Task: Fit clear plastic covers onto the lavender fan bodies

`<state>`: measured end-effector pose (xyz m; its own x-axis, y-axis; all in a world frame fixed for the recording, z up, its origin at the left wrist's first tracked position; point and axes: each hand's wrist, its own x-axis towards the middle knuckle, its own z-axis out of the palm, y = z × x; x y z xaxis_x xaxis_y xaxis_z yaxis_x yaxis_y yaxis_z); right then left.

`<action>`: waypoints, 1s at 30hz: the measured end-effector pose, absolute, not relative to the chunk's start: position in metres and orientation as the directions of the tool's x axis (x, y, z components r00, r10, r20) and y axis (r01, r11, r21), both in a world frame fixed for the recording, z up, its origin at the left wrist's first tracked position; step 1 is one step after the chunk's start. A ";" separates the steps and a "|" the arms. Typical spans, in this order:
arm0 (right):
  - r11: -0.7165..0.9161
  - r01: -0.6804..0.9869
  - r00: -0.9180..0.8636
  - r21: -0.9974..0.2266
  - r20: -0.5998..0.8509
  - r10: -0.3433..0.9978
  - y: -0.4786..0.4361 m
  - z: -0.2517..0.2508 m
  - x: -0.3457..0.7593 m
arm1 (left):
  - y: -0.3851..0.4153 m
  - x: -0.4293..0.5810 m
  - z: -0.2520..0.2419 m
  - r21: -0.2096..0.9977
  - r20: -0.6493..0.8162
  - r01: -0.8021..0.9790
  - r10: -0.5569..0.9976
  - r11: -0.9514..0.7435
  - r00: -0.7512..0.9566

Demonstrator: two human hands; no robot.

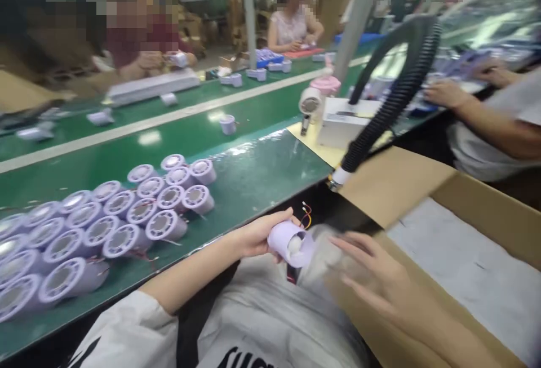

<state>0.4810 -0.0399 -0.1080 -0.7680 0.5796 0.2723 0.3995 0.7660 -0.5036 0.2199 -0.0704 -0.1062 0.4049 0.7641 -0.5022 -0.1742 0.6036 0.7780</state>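
So that its opening is presumably kept exposed, the lilac housing point(279, 239) is clasped by the left hand point(258, 236), fingers curled, beside the green bench point(270, 168); the blurred right hand's point(378, 272) finger state cannot be told.

I'm watching a factory assembly line. A long green belt point(181, 128) is carrying scattered lilac parts point(228, 124); beyond it two people point(289, 27) are working, while on its near side identical lilac housings point(101, 230) are standing in rows.
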 end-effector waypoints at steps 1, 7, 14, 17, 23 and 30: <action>0.794 0.424 -0.767 -0.436 0.294 0.571 -0.041 -0.111 0.476 | -0.071 0.229 -0.110 0.811 -0.479 -0.113 0.763 0.573 0.434; 0.830 0.508 -0.784 -0.230 0.275 0.556 -0.039 -0.109 0.451 | -0.075 0.240 -0.100 0.886 -0.242 0.463 0.891 0.041 0.385; 0.401 0.356 -0.681 -0.844 0.059 0.730 -0.047 -0.104 0.461 | -0.088 0.246 -0.115 0.871 0.055 0.470 0.979 -0.142 0.195; 0.248 0.324 -0.567 -0.913 0.022 0.824 -0.044 -0.102 0.459 | -0.087 0.248 -0.130 0.877 0.136 0.434 0.972 -0.209 0.192; -0.034 0.157 -0.444 -0.987 -0.101 0.890 -0.037 -0.102 0.460 | -0.085 0.249 -0.138 0.961 0.075 0.231 0.948 -0.151 0.308; 0.345 0.199 -0.635 -0.917 0.148 0.758 -0.043 -0.112 0.474 | -0.092 0.253 -0.129 0.987 -0.108 -0.084 0.960 0.134 0.258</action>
